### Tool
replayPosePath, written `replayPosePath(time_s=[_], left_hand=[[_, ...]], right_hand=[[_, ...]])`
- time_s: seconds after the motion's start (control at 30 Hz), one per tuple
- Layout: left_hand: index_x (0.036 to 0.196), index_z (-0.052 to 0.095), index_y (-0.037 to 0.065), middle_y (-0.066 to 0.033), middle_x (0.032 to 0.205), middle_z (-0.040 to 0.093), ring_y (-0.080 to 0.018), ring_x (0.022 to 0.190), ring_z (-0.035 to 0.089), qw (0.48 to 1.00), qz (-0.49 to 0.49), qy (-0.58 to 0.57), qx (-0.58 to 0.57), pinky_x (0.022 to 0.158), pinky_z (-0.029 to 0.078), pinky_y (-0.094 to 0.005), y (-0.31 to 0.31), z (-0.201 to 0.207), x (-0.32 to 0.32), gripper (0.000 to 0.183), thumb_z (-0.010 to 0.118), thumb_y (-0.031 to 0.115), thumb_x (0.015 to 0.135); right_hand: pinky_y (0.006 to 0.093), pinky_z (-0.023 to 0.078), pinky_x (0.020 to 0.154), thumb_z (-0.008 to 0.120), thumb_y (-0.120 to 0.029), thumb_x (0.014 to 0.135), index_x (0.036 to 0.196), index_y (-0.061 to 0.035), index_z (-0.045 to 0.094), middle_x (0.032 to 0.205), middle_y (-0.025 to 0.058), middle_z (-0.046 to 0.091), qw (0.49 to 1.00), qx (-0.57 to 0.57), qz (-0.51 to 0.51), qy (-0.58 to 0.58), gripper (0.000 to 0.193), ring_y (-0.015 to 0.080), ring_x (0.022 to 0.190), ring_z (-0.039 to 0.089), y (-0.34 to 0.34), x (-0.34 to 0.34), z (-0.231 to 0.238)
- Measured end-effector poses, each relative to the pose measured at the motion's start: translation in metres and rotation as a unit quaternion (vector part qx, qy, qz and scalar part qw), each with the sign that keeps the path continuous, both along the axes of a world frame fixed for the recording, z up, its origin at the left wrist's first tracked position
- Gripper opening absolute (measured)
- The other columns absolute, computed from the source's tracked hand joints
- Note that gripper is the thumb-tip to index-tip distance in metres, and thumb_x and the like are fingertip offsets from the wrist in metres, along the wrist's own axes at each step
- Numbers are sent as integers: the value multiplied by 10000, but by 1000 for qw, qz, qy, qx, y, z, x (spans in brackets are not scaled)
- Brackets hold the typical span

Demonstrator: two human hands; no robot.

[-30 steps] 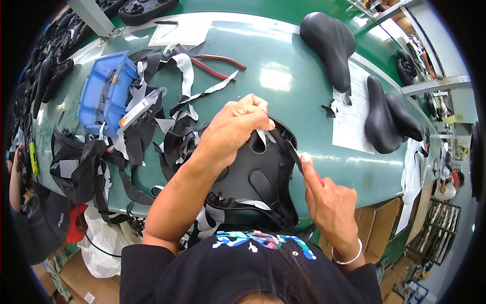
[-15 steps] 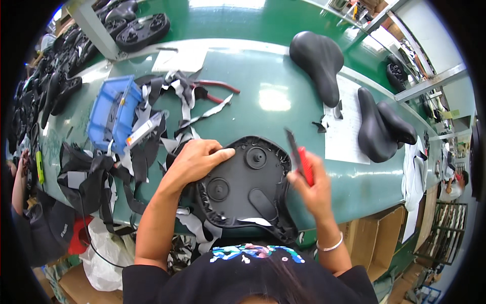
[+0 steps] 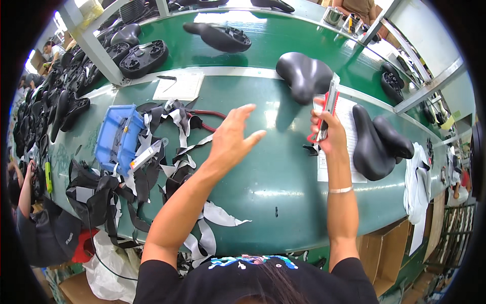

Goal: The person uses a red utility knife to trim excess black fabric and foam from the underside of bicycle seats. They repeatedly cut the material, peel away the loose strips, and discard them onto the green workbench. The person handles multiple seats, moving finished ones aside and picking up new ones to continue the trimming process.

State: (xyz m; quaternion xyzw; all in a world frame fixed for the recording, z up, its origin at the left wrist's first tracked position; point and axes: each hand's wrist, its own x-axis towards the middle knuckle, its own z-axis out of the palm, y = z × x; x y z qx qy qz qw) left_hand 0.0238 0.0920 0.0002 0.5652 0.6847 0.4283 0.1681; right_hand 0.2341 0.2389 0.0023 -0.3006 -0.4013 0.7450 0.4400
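Note:
My left hand (image 3: 234,138) is open over the middle of the table, fingers spread, with nothing in it. My right hand (image 3: 329,129) is closed round a red utility knife (image 3: 330,109), its blade end pointing away from me. Right by those fingers is the nose of a black bicycle saddle (image 3: 302,73), which looks tilted and throws a shadow on the table; whether the fingers also grip it I cannot tell. Another saddle (image 3: 225,39), slightly blurred, is at the green far surface, its underside partly showing.
Black and white trimmings (image 3: 185,121), red-handled pliers (image 3: 205,121) and a blue bin (image 3: 121,137) crowd the left. Two saddles (image 3: 372,147) stand at the right beside a paper sheet (image 3: 329,169). A metal post (image 3: 104,55) rises at the far left; many saddles pile up beyond it.
The saddle that lay underside up before me is gone from there; one now shows at the far surface. Both hands moved forward, the left letting go. The far-right saddle shifted left and turned.

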Motion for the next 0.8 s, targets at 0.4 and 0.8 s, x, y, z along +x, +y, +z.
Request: replayPosePath(time_s=[0.4, 0.8], left_hand=[[1326, 452, 232, -209, 1263, 435, -380, 1104, 514, 987, -41, 153, 1, 864, 468, -469, 131, -37, 21, 671, 712, 177, 711], [898, 623, 106, -4, 683, 636, -93, 437, 532, 840, 47, -505, -192, 312, 334, -201, -84, 37, -63, 382, 514, 473, 896]], right_hand=[[230, 446, 505, 637, -50, 798, 1160, 37, 531, 813, 88, 589, 993, 26, -11, -118, 387, 113, 550, 541, -147, 26, 29], [207, 504, 576, 561, -141, 924, 1286, -6, 492, 1111, 100, 604, 975, 44, -104, -194, 393, 96, 838, 579, -143, 56, -1]])
